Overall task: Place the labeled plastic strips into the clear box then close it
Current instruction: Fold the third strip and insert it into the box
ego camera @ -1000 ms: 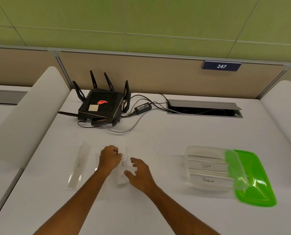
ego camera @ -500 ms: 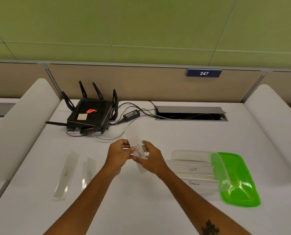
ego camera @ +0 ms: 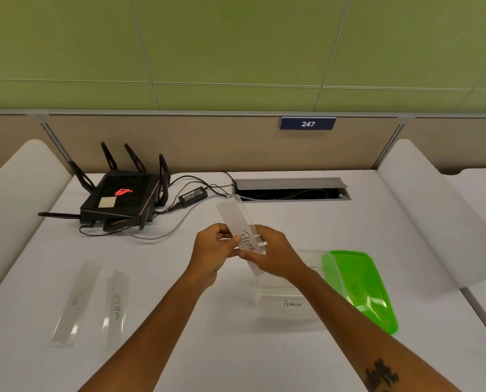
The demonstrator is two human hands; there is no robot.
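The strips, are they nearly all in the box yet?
About halfway. The Penguin strip lies in the box already. Both hands, left and right, hold the Bear strip above the table. The Dog strip and another strip wait on the table, and the green lid is off.

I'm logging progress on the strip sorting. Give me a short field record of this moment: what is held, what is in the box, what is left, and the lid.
held: BEAR strip, pinched by left hand and right hand
in box: PENGUIN strip inside clear box; others hidden by the arm
left on desk: DOG strip, ZEBRA strip
lid: green lid off, leaning at the box's right
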